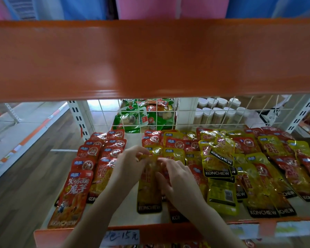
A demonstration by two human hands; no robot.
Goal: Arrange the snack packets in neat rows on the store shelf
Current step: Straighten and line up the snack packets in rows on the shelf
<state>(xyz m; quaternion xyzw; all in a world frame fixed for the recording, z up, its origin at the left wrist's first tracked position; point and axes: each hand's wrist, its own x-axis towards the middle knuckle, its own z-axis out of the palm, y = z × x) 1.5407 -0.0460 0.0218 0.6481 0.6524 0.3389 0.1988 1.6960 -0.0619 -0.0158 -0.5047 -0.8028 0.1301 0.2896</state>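
Observation:
Red snack packets (89, 165) lie in two overlapping rows at the left of the white shelf (132, 214). A yellow packet (149, 192) lies lengthwise at the middle. My left hand (129, 163) pinches its top edge from the left. My right hand (177, 179) curls over its right side and upper end. To the right, yellow packets (220, 163) and red ones (292, 169) lie mixed and overlapping in a loose heap.
An orange shelf beam (150, 58) hangs across the upper view. A white wire grid (168, 115) backs the shelf; green packets (141, 117) and white cylinders (217, 113) stand behind it. An orange front rail with a price tag (122, 237) runs below. Wooden floor lies at the left.

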